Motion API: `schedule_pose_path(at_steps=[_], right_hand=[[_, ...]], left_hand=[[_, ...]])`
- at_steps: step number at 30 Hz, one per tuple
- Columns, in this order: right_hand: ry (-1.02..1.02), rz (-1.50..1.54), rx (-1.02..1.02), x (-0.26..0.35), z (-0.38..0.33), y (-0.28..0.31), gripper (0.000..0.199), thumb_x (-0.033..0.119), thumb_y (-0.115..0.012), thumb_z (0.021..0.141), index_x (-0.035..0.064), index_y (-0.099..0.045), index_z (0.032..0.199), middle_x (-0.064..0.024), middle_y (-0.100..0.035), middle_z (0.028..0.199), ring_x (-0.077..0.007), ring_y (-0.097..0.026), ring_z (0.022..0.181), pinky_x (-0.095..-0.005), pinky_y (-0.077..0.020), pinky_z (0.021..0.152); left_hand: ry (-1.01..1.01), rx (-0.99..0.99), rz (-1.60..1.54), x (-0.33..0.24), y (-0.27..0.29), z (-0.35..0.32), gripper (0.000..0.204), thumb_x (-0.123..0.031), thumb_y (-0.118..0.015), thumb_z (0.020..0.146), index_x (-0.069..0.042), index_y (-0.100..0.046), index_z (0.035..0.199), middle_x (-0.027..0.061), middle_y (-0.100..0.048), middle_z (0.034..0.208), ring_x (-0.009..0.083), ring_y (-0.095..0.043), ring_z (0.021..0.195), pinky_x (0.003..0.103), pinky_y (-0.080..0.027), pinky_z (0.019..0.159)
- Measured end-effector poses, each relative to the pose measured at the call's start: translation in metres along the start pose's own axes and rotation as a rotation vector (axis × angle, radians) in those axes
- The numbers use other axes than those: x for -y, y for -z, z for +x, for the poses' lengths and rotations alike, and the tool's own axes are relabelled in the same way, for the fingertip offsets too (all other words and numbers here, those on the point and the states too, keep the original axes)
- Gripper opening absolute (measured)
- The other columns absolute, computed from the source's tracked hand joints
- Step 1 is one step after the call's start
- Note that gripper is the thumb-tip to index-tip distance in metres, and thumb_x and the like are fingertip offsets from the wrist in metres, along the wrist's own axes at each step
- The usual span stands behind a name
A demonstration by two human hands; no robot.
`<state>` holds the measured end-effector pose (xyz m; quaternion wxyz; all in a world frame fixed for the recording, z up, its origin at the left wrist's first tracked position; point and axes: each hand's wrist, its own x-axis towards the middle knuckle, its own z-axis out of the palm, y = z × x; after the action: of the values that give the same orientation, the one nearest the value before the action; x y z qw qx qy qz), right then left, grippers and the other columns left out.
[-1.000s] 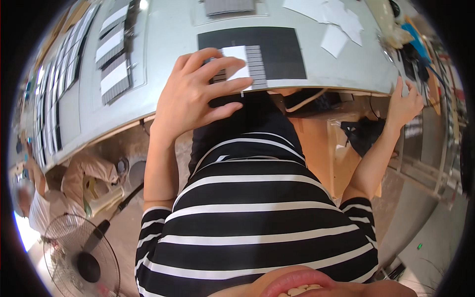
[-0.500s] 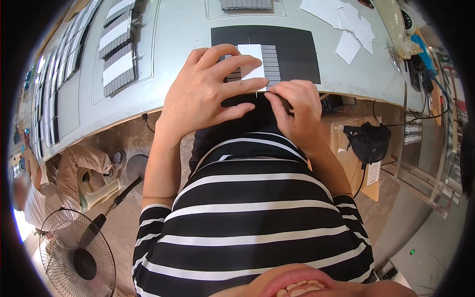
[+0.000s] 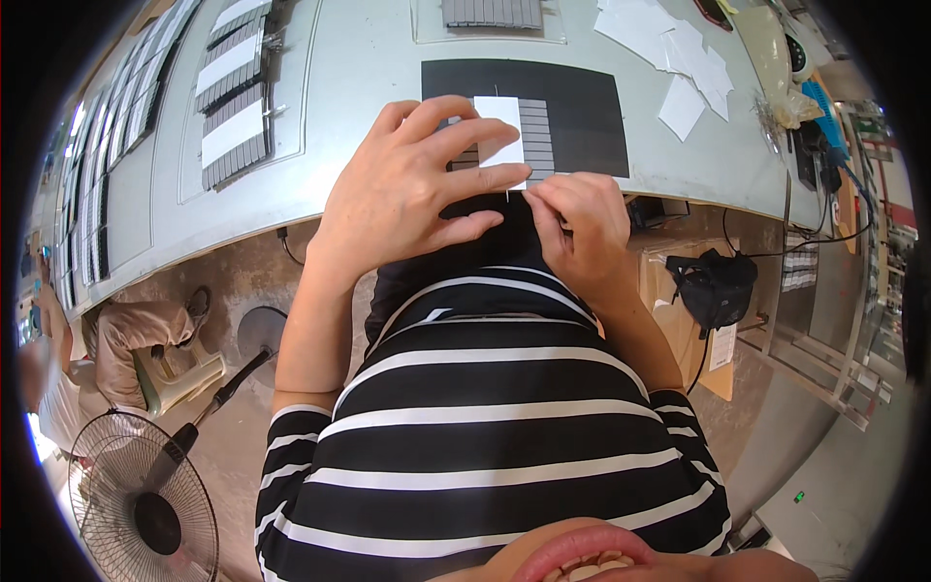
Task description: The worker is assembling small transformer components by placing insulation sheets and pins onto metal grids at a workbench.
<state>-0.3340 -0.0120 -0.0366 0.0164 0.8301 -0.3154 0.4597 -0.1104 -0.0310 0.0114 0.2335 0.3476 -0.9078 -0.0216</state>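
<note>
In front of me a stack of grey ribbed strips (image 3: 537, 136) lies on a black mat (image 3: 593, 116) at the table's near edge. Across the strips lies a white card (image 3: 497, 114); a thin thread-like end pokes out above it and another below. My left hand (image 3: 412, 184) is spread over the card and the strips' left side, fingertips resting on the card, thumb held apart. At the card's lower right corner my right hand (image 3: 587, 213) has thumb and forefinger pinched together. Whatever lies between those fingertips is too small to make out.
Bundles of grey strips with white bands (image 3: 235, 131) lie at the left, and another grey bundle (image 3: 492, 14) sits at the far side. Loose white cards (image 3: 682, 107) are scattered at the right. A floor fan (image 3: 155, 524) and a seated person (image 3: 136, 339) are at lower left.
My right hand's fingers have curled in, thumb and forefinger now closer together at the card's corner. My left hand stays spread on the card. The whole view has shifted slightly.
</note>
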Motion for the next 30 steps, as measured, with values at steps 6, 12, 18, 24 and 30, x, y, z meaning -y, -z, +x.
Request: schedule_pose_path(at_steps=[6,12,18,24,30], right_hand=[[0.088,-0.052,0.027,-0.002,-0.009,-0.001,0.034,0.001,-0.067,0.08,0.0031,-0.06,0.113,-0.0116,-0.063,0.105,-0.0289,-0.063,0.087,-0.039,-0.052,0.074],[0.12,-0.075,0.072,0.006,-0.005,0.004,0.036,0.005,-0.064,0.08,0.0003,-0.057,0.115,-0.0142,-0.062,0.104,-0.0305,-0.062,0.087,-0.039,-0.0523,0.071],[0.122,-0.103,0.029,0.005,-0.003,-0.001,0.031,0.003,-0.066,0.081,0.0003,-0.057,0.11,-0.0142,-0.062,0.1,-0.0282,-0.061,0.083,-0.0364,-0.052,0.068],[0.108,-0.063,-0.03,0.009,-0.008,-0.01,0.023,0.004,-0.067,0.083,0.0025,-0.053,0.102,-0.013,-0.061,0.098,-0.0272,-0.061,0.08,-0.0354,-0.0513,0.067],[0.168,0.021,0.023,0.017,-0.034,-0.012,0.024,0.002,-0.067,0.08,0.0016,-0.055,0.101,-0.0116,-0.062,0.1,-0.0256,-0.062,0.082,-0.0334,-0.0511,0.068]], left_hand=[[0.004,0.011,-0.053,-0.001,-0.001,0.001,0.044,-0.033,-0.075,0.074,-0.025,-0.07,0.117,-0.0015,-0.061,0.129,0.0277,-0.053,0.117,0.042,-0.041,0.096],[0.015,0.02,-0.06,-0.007,0.002,-0.003,0.043,-0.031,-0.077,0.074,-0.024,-0.07,0.115,-0.0009,-0.061,0.128,0.0276,-0.053,0.117,0.042,-0.041,0.096],[-0.03,-0.002,-0.023,-0.003,0.0,-0.001,0.041,-0.031,-0.075,0.077,-0.022,-0.069,0.117,0.0001,-0.059,0.127,0.0252,-0.051,0.118,0.04,-0.041,0.096],[-0.018,-0.019,-0.028,-0.003,0.001,-0.001,0.04,-0.03,-0.077,0.076,-0.022,-0.07,0.115,0.0,-0.06,0.126,0.0251,-0.052,0.117,0.04,-0.041,0.096],[-0.001,0.012,-0.042,-0.008,-0.001,-0.005,0.041,-0.03,-0.077,0.075,-0.022,-0.071,0.115,0.0009,-0.061,0.125,0.0262,-0.052,0.118,0.04,-0.041,0.095]])
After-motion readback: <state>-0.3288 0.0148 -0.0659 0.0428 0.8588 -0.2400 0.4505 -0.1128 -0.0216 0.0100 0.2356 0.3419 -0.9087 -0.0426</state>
